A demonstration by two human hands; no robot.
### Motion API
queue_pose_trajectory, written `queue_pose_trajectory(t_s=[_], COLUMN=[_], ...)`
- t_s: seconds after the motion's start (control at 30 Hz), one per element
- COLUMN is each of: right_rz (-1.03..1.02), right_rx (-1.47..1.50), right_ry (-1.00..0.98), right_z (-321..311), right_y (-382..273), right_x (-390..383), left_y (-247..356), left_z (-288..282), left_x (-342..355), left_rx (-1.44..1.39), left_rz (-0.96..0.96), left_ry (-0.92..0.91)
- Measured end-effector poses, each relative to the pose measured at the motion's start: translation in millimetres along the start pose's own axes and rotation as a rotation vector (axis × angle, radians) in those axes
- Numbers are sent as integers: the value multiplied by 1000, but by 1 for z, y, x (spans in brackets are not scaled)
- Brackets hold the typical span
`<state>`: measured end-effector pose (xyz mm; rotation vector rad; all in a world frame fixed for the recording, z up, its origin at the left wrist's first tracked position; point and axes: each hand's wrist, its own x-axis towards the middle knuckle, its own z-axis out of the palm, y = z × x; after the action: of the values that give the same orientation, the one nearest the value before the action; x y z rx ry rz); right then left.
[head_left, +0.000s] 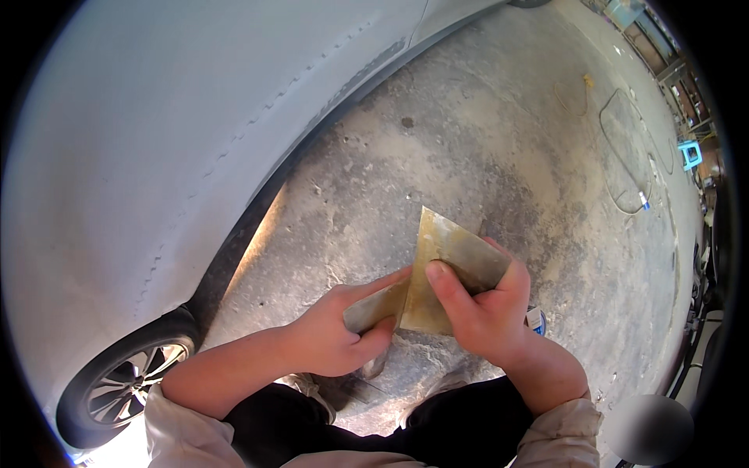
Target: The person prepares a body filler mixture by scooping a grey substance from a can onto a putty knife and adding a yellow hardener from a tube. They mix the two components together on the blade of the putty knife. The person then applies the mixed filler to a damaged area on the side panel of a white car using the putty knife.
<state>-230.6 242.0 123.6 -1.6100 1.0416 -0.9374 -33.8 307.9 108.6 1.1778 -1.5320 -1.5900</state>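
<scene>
My right hand [491, 320] grips a wide, flat, smeared metal spreader blade [460, 242], thumb pressed on its face. My left hand [339, 331] holds a second flat scraper [368, 308], its thumb and fingers closed round it. The edges of the two blades meet in front of me, over the floor. A small can [537, 321] with a blue rim is partly hidden behind my right wrist.
A pale grey car body [140, 117] fills the left, its wheel [129, 382] at lower left. The stained concrete floor [374, 140] runs rightward, with a looped cable [644, 199], a blue plastic stool [690, 154] and cluttered shelving [667, 66] at the far right.
</scene>
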Motion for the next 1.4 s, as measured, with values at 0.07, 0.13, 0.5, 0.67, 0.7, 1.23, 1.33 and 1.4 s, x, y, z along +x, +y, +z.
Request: queue_pose_trajectory(t_s=[0.07,0.13,0.5,0.67,0.7,1.23,1.33,1.4], right_rz=[23,70,-58,-39,-37,-213,-182,-131], right_rx=[49,92,-112,-132,-137,-301,-194,-88], right_ry=[-8,-18,-125,-223,-242,-227,-190,-93], right_z=[1,1,4,4,3,6,11,14], right_y=[0,-2,-3,-7,-7,-6,-4,0], right_x=[1,2,-7,-7,-6,-7,-8,-5], left_y=[0,-1,1,3,3,-14,-14,0], left_z=[-2,-4,-4,-5,-3,4,2,-1], left_x=[0,0,-1,0,0,-3,-1,0], left_rx=[-2,-7,-105,-82,-76,-163,-37,-75], left_rz=[10,30,-196,-244,-229,-291,-377,-323], left_ry=[-9,-17,-121,-162,-153,-211,-197,-134])
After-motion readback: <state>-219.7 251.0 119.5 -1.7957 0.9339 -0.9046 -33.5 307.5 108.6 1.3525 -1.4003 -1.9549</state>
